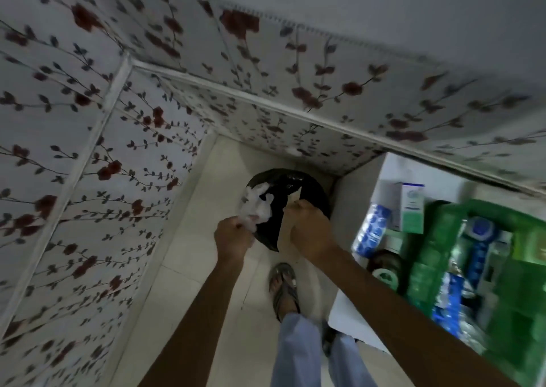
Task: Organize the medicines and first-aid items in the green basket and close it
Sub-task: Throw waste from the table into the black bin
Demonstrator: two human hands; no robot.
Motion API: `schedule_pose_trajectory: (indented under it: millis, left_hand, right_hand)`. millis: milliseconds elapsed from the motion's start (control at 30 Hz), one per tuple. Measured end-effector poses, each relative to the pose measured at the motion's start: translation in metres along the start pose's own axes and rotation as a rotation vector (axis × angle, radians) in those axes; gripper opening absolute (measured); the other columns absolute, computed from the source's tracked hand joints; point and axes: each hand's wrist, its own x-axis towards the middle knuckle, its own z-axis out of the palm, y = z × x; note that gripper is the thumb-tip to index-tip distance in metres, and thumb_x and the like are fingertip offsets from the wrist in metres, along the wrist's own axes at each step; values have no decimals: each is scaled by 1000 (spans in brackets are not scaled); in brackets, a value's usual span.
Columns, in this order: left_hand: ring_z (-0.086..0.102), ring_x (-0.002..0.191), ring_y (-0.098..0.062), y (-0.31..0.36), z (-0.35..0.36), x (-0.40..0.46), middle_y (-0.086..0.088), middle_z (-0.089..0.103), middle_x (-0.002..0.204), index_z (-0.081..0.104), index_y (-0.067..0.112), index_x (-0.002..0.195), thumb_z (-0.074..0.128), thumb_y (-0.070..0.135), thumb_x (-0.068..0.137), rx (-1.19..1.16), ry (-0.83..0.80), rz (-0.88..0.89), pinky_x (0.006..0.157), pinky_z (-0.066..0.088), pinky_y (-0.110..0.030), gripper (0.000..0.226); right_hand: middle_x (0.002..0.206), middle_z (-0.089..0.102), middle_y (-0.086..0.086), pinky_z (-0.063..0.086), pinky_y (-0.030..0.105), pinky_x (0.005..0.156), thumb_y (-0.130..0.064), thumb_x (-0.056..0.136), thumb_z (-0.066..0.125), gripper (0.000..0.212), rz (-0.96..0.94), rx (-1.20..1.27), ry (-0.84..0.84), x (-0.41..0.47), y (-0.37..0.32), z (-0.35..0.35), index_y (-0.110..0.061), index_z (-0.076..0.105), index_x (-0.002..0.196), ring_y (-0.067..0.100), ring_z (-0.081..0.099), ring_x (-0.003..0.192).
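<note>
The green basket (pixel 449 218) stands on a white table at the right, filled with several blurred packets and boxes. Both my arms reach away from it, over the floor at the middle. My left hand (pixel 233 237) grips crumpled white plastic or tissue (pixel 255 206) above a bin lined with a black bag (pixel 291 188). My right hand (pixel 308 230) is closed on a pale flat piece (pixel 283 239) at the bag's near edge; what that piece is I cannot tell.
Beside the basket on the white table (pixel 354 197) lie a blue-and-white tube (pixel 370 230), a white-and-teal box (pixel 412 206) and a tape roll (pixel 384 271). Floral-papered walls (pixel 88 150) close in the narrow tiled floor. My sandalled foot (pixel 283 286) is below the bin.
</note>
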Motion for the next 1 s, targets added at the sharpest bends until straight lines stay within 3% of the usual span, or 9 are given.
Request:
schedule_pose_trajectory:
  millis: [133,233,300,367,433,533,767,867,1000]
  left_hand:
    - [55,50,-12,-48,28,65,-7,59,65,62,7,67,44,-7,82,24,-152,-207,52,47,-25,27]
    - [54,66,-10,-63,54,102,1,55,76,54,12,99,44,5,90,81,-320,-237,59,51,-21,16]
    - [50,70,-6,-71,67,124,2,52,86,52,13,120,43,8,91,135,-400,-241,67,47,-23,30]
    - [47,70,-4,-79,76,139,6,51,85,50,15,125,45,7,90,191,-445,-254,68,44,-23,37]
    - [46,65,-8,-82,77,142,5,50,76,56,20,108,45,6,90,200,-455,-271,62,41,-21,25]
    - [44,61,-14,-78,69,133,-4,47,68,57,19,79,42,6,91,115,-397,-296,55,36,-21,23]
    - [59,70,-17,-28,33,71,-5,62,84,60,9,103,45,6,89,44,-340,-208,65,47,-26,20]
    - [60,72,-20,-2,19,32,-9,64,86,62,13,90,50,5,86,-46,-332,-152,69,48,-30,15]
    - [63,78,-22,24,23,-32,-9,67,91,62,15,95,45,8,89,-85,-381,-59,75,50,-33,20]
  right_hand:
    - [128,50,22,43,33,94,-10,92,40,31,228,-5,-346,56,19,77,0,49,120,30,51,115]
    - [125,53,21,45,33,91,-19,92,47,34,374,75,-452,91,39,105,2,50,119,31,52,116]
    - [110,59,16,48,30,80,-31,89,55,35,430,106,-553,104,49,114,-2,55,108,31,54,112]
    - [110,60,16,47,31,84,-36,87,56,41,453,124,-577,112,57,122,-2,55,110,31,54,114]
    - [120,58,18,42,33,96,-31,91,50,37,438,105,-514,108,57,119,-1,54,114,31,52,117]
    - [114,61,18,43,34,95,-15,93,44,20,435,133,-390,93,47,103,-3,58,101,31,55,112]
    - [117,65,14,45,34,97,2,86,43,34,365,361,-149,36,22,34,-3,59,116,26,59,108]
    - [78,67,1,48,24,72,11,77,45,35,339,641,33,1,14,-7,-3,67,100,13,59,72]
    - [75,64,-1,46,13,59,10,83,43,35,296,787,175,-62,20,-65,-16,66,89,6,59,57]
